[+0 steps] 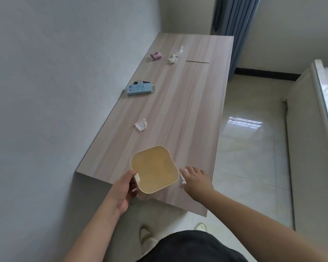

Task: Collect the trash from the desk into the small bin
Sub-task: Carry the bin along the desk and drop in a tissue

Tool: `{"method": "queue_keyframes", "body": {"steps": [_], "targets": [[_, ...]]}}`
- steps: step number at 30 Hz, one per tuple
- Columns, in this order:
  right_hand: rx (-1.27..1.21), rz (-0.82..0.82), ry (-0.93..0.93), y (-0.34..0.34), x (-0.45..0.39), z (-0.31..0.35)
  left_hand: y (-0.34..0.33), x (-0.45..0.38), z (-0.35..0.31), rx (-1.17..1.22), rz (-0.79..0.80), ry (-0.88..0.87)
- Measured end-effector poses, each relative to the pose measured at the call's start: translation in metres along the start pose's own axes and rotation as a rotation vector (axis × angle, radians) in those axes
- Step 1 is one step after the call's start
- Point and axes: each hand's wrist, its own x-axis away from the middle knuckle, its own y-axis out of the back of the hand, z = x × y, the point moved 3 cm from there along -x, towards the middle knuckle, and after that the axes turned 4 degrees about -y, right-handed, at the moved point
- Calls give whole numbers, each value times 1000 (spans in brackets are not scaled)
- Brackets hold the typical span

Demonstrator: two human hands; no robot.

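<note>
A small cream bin (154, 169) with an empty yellowish inside stands at the near end of the wooden desk (187, 110). My left hand (124, 191) grips its near left rim. My right hand (194, 178) lies on a white tissue (182, 177) just right of the bin, fingers spread over it. A crumpled tissue (141, 124) lies mid-desk. Farther off are a blue box (140, 89) with a dark item behind it, a small pink carton (156, 56), another crumpled tissue (175, 54) and a thin stick (197, 62).
The desk stands against a grey wall (64, 72) on the left. A glossy tiled floor (250, 138) runs along its right side. A bed edge (322, 95) is at far right, a blue curtain (235, 16) beyond the desk. My feet show below.
</note>
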Motion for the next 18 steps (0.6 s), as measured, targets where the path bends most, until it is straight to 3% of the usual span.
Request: {"method": "queue_keyframes", "body": {"steps": [9, 18], "targets": [[21, -69, 85, -25, -8, -7, 18, 30, 12, 69, -142, -35], [90, 10, 85, -28, -2, -10, 55, 48, 26, 121, -193, -72]]}}
